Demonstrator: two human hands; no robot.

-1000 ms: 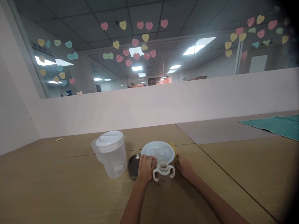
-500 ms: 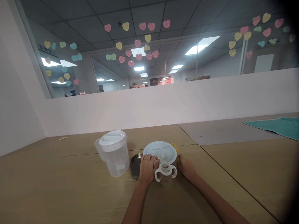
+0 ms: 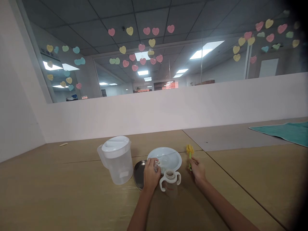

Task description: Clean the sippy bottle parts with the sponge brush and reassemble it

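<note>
My right hand [image 3: 198, 170] is closed on the green handle of a brush [image 3: 190, 150], whose yellow sponge-like head points away from me. My left hand [image 3: 151, 175] curls over the near left edge of a white bowl [image 3: 177, 165], its fingers around a small whitish piece [image 3: 158, 163] that is too blurred to name. Inside the bowl lies something clear and rounded [image 3: 164, 159]. A clear baby bottle [image 3: 171, 189] without a lid stands upright between my hands, with a white two-handled ring around its neck.
Left of the bowl stands a clear pitcher [image 3: 120, 166] with a white lid. A round dark metal tray [image 3: 138, 175] lies between them, partly under my left hand. A teal cloth [image 3: 286, 132] is at the far right, and a white wall [image 3: 154, 110] runs behind the table.
My right hand has moved right, carrying the brush away from the bowl's edge. My left hand remains by the bowl, fingers slightly shifted around the whitish piece.
</note>
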